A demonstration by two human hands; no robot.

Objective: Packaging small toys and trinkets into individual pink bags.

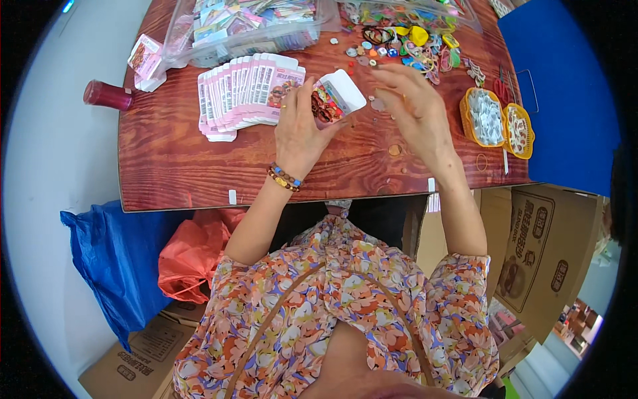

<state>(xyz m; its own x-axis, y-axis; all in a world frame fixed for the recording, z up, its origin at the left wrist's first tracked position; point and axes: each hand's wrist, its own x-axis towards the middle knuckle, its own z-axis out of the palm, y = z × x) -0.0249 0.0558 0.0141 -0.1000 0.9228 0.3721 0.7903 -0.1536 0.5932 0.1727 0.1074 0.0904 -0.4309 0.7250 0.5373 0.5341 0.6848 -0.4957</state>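
I view left hand (298, 133) clasped about opened carton (347, 88); right hand (423, 118) half-spread, seemingly empty; pink-white cartons (232, 96) fanned left of both.

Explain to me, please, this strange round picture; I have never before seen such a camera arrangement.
You see no machine, but a person working bare-handed. The single picture comes from a wide fisheye camera worn on the head and looking down, so straight edges bend.

The left hand holds a small box with a white flap. The right hand is raised beside it; whether it holds anything is unclear.

On the reddish wooden table lie overlapping pink-and-white cartons at left, a clear bin of colourful packets behind them, scattered small trinkets near the middle, and two yellow baskets with whitish items at right.
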